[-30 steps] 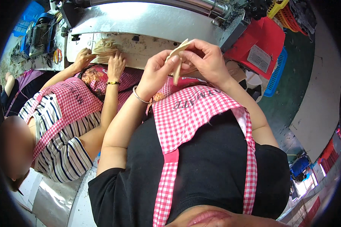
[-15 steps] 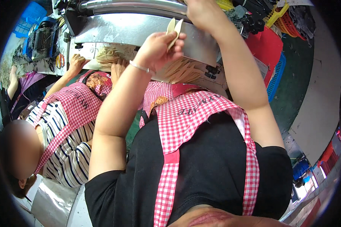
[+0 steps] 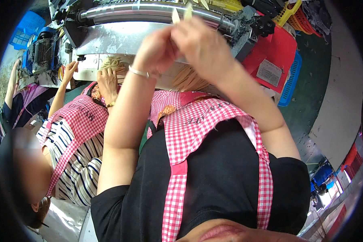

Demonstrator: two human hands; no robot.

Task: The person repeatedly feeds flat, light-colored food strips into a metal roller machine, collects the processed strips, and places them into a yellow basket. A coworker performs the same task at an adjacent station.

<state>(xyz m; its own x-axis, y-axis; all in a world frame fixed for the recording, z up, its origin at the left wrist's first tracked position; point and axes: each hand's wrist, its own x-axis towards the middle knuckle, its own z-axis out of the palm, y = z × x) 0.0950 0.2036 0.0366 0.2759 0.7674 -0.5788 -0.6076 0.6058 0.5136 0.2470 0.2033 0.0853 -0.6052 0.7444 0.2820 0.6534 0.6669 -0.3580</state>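
My left hand [image 3: 157, 49] is raised over the near side of a metal roller machine, fingers curled. It holds pale, flat, pointed strips [image 3: 176, 17]; one tip sticks up by its fingers. Close against it, my right hand [image 3: 203, 48] has its fingers bent in a pinch at a second pale strip [image 3: 188, 12]. The fingertips overlap, so part of the grip is hidden. Behind both hands runs a shiny metal roller [image 3: 149, 11], with a few more pale pointed pieces [image 3: 205, 4] beyond it. Below my hands lies a pile of similar tan strips [image 3: 189, 78].
To my left a co-worker in a checked apron [image 3: 82, 113] has hands by another tan bundle [image 3: 113, 63]. A red board [image 3: 272, 56] and blue basket [image 3: 292, 80] are at my right. A motor [image 3: 44, 50] stands far left; yellow and orange baskets [image 3: 298, 20] far right.
My right hand has come down from the roller to meet my left hand at the strips. My left hand has shifted slightly left. The co-worker's hands have moved a little, and more of the roller shows.
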